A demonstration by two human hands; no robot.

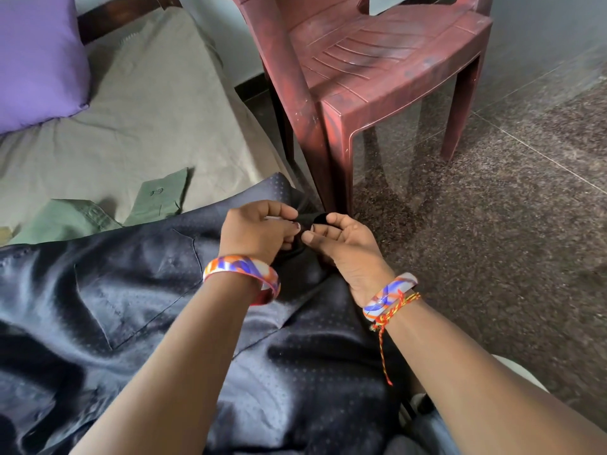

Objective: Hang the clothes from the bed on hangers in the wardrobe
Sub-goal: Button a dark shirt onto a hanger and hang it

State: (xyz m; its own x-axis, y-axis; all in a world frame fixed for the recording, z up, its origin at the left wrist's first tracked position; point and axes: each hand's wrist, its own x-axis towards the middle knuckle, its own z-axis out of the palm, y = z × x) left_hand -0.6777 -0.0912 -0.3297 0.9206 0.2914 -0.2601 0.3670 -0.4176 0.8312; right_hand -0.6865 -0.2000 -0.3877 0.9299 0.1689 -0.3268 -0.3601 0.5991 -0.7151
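Pinching of a black collar part [313, 219] on the dark satin shirt [138, 290] by left hand [259, 229] and right hand [345, 241] is noted; slippery fabric may be dropped off the near bed [141, 119] edge.

The single head-worn camera looked forward and down, close over the bed [138, 103] edge and floor [492, 241].

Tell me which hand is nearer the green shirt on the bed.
Left. The left hand is just right of the green shirt, pinching the dark shirt; the right hand is farther right.
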